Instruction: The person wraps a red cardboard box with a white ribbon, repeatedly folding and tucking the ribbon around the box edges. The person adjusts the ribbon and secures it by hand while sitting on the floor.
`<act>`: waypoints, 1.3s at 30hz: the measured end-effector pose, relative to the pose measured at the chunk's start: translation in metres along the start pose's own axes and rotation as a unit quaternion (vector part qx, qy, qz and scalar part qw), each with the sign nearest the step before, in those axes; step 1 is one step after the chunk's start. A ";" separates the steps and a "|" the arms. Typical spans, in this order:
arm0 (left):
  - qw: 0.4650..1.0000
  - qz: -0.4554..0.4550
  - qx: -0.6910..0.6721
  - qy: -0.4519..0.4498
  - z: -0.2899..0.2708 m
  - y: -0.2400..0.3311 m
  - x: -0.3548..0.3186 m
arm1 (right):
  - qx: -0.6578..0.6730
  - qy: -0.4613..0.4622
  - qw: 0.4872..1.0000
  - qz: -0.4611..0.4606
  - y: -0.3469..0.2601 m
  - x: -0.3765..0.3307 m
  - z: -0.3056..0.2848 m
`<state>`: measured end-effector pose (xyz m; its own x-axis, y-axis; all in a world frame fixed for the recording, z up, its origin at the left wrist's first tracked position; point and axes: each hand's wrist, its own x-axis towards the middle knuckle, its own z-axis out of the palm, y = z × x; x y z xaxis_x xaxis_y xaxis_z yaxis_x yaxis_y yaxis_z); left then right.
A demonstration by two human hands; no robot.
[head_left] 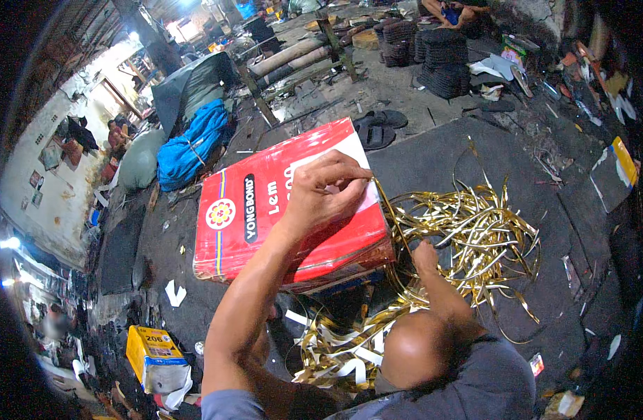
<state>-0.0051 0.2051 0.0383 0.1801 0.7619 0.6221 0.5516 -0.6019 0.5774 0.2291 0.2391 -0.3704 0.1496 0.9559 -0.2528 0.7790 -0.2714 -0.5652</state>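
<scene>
My left hand (328, 187) is raised over a large red carton (265, 241), its thumb and fingertips pinched on the end of a narrow gold strip (389, 208). From there the strip slants down toward my right hand (425, 256), which is closed low beside the carton's right side. The fingers of that hand are partly hidden, but the strip appears to run into them. Around and beyond my right hand lies a loose tangle of gold strips (486, 241), some showing pale backs. More gold and white strips (349, 350) are heaped in front of the carton, next to my bent knee (414, 348).
A yellow and blue box (157, 357) stands at the lower left. Past the carton are a blue tarp bundle (193, 147), black sandals (379, 129) and stacks of dark pieces (444, 66). A person (458, 12) sits at the far right. Scraps litter the dark floor mat (433, 157).
</scene>
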 end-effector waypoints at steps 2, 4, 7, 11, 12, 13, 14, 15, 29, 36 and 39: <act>0.998 0.057 0.019 -0.023 -0.004 -0.005 0.001 | -0.026 -0.004 0.999 0.024 0.006 0.003 -0.007; 0.990 0.131 0.042 -0.032 -0.008 -0.010 0.001 | -0.037 0.010 0.999 0.019 0.006 0.002 -0.011; 0.986 0.137 0.053 -0.073 -0.015 -0.012 -0.001 | -0.054 0.037 0.998 0.008 0.012 0.002 -0.023; 0.982 0.161 0.078 -0.069 -0.015 -0.009 -0.003 | -0.084 0.059 0.995 -0.016 0.028 0.011 -0.029; 0.980 0.164 0.090 -0.063 -0.016 -0.009 -0.003 | -0.088 0.056 0.994 -0.025 0.028 0.014 -0.027; 0.978 0.173 0.106 -0.046 -0.016 -0.013 -0.006 | -0.078 0.057 0.995 -0.018 0.027 0.017 -0.028; 0.981 0.162 0.101 -0.040 -0.016 -0.016 -0.011 | -0.072 0.026 0.997 0.002 0.027 0.018 -0.033; 0.975 0.169 0.141 -0.038 -0.016 -0.018 -0.014 | -0.046 0.059 0.997 -0.032 0.036 0.021 -0.030; 0.926 0.230 0.298 0.037 0.006 0.024 -0.030 | -0.202 -0.046 0.975 -0.079 0.091 0.011 -0.081; 0.960 -0.183 0.149 -0.154 0.120 0.020 -0.213 | 0.369 0.364 0.855 -0.017 0.130 -0.007 -0.224; 0.831 -0.438 0.191 -0.286 0.141 -0.054 -0.339 | 0.417 0.440 0.795 -0.001 0.061 -0.061 -0.283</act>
<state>0.0190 0.0131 -0.2789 -0.1288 0.9226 -0.3637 0.8734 0.2792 0.3990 0.4401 0.1963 -0.1670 0.8032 0.5651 0.1885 0.1592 0.1012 -0.9820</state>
